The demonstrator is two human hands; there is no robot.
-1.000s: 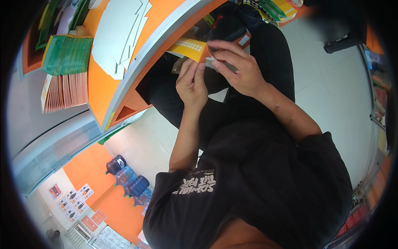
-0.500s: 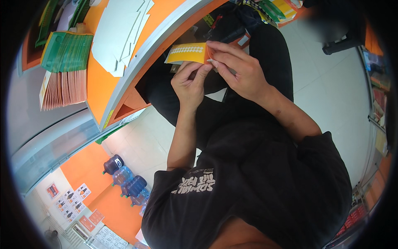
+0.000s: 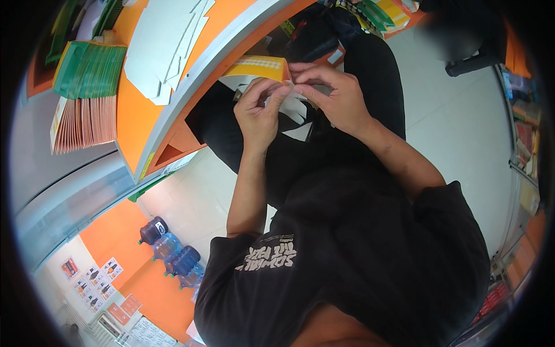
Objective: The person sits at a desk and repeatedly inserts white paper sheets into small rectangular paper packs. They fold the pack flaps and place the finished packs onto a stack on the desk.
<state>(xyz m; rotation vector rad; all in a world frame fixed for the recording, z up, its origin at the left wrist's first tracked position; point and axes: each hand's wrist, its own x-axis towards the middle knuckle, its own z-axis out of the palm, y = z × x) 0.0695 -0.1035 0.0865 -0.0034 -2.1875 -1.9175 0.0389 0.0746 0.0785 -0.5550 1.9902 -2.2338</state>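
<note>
A yellow printed card (image 3: 254, 67) with a pale pattern and an orange right end is held over my lap, bowed along its length. My left hand (image 3: 258, 113) grips it from below, thumb and fingers closed near its lower right edge. At the orange end my right hand (image 3: 335, 95) has its thumb and fingers pinched together, close to my left thumb. A small whitish bit shows between the two hands, too small to name. Below them, white paper pieces (image 3: 298, 133) lie on my dark trousers.
On the orange desk (image 3: 132, 124) to the left lie overlapping white cut sheets (image 3: 165, 49). Beside them stands a stack of folded green and pink cards (image 3: 87, 98). Several large blue water bottles (image 3: 167, 246) line the orange wall. A dark chair base (image 3: 465, 63) is at the far right.
The card has tipped and bowed more, its left end shifting left over the desk edge. My right fingers have drawn closer together at its orange end, and more white paper shows below.
</note>
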